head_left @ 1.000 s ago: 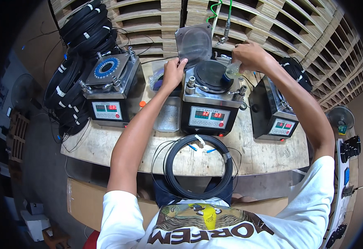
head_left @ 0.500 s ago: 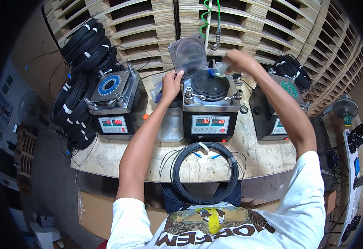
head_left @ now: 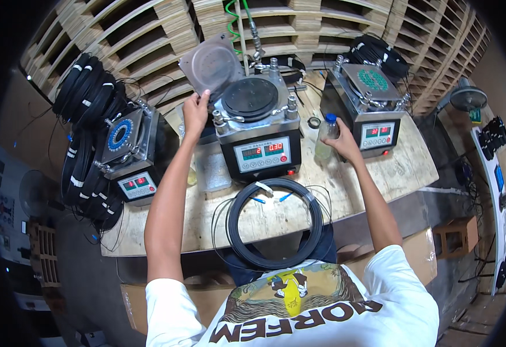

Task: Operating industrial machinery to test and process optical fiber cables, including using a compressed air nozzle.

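My left hand [head_left: 196, 115] is closed, its fingers pinching the lower corner of a square grey plate [head_left: 209, 62] with a round recess. The plate is tilted up at the left rear of the middle polishing machine [head_left: 260, 153]. On that machine's top lies a bare round black disc [head_left: 250, 97] with steel clamp posts around it. My right hand [head_left: 343, 142] is wrapped round a clear bottle [head_left: 323, 149] with a blue cap and pale liquid. The bottle is upright at the table, between the middle machine and the right polishing machine [head_left: 374, 130].
A coil of black cable [head_left: 234, 228] with blue connectors overhangs the table's front edge. The left polishing machine [head_left: 128, 144] carries a ring of blue connectors. A plastic tub [head_left: 213, 173] stands beside the middle machine. Stacked cable coils [head_left: 88, 87] are at the left; wooden pallets [head_left: 316, 23] rise behind.
My right hand has brought the bottle from above the black disc, where it was tipped cap-down, to upright at the table on the right. My left hand stays on the plate. The view has shifted.
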Action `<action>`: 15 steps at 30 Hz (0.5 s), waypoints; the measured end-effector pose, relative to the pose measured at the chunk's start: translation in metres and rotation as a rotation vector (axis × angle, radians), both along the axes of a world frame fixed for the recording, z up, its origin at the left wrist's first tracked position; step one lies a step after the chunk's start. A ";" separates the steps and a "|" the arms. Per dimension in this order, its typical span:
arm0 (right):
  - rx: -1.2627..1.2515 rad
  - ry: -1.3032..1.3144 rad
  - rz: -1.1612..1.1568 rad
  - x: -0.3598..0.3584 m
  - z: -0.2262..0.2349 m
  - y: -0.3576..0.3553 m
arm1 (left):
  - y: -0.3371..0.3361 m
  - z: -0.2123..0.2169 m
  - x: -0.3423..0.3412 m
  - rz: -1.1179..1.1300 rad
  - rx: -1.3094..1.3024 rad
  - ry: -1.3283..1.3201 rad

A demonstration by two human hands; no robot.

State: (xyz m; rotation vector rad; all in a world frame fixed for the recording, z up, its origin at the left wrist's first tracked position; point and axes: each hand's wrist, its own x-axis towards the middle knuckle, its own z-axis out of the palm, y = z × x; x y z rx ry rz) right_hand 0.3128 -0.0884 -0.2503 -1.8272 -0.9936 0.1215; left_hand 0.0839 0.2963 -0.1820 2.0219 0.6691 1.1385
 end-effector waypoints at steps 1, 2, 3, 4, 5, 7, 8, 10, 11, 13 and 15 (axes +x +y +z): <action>-0.028 0.027 -0.020 -0.009 -0.010 -0.002 | 0.003 0.002 -0.005 0.021 0.033 0.037; 0.037 0.036 -0.045 0.004 -0.035 -0.014 | -0.009 0.008 0.007 -0.019 0.010 0.022; 0.054 -0.009 -0.078 -0.004 -0.042 -0.014 | -0.012 0.012 0.004 -0.031 -0.005 0.020; 0.038 -0.058 -0.109 -0.009 -0.048 -0.012 | -0.007 0.009 0.003 -0.066 -0.035 -0.005; 0.021 -0.111 -0.150 -0.011 -0.055 -0.013 | -0.011 0.013 0.004 -0.044 -0.016 0.023; 0.007 -0.086 -0.180 -0.020 -0.060 -0.012 | -0.016 0.014 0.002 -0.090 -0.087 0.011; 0.043 -0.136 -0.153 -0.026 -0.058 -0.008 | -0.012 0.013 -0.001 -0.104 -0.125 -0.017; 0.053 -0.158 -0.123 -0.033 -0.047 -0.006 | -0.005 0.012 -0.006 -0.098 -0.107 0.020; 0.058 -0.163 -0.125 -0.029 -0.042 -0.007 | -0.009 0.011 -0.003 -0.112 -0.125 -0.021; 0.118 -0.110 -0.170 -0.017 -0.025 0.002 | 0.006 0.006 -0.006 -0.060 -0.023 0.010; 0.226 -0.166 -0.207 -0.013 0.011 0.017 | 0.003 0.002 -0.002 -0.047 -0.028 0.018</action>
